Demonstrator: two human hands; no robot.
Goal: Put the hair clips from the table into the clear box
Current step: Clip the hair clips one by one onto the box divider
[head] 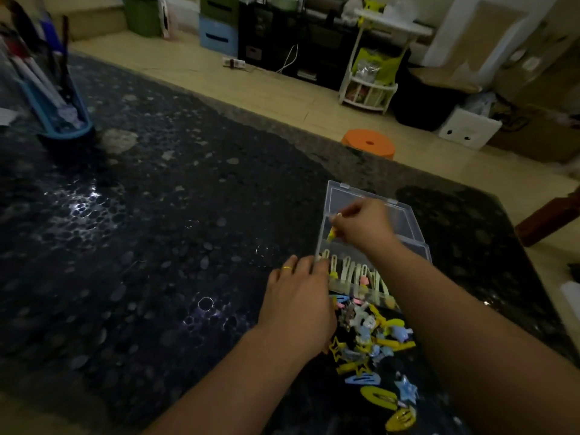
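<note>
loose hair clips [373, 343] lie nearest; the left hand [298, 306] steadies the clear box [405, 215], fingers spread, so the right hand [361, 224], pinching a yellow clip [331, 235], can drop it in.

A dark speckled table [157, 215] filled most of the view, with bright glare spots on its glossy top. At its far left corner stood a blue holder [59, 117] with pens in it. Beyond the table edge, an orange stool [370, 142] sat on the tiled floor [251, 89]. Farther back were a white tiered rack [370, 89], a blue bin [216, 36], a green bin [142, 14] and cardboard boxes [533, 73].
</note>
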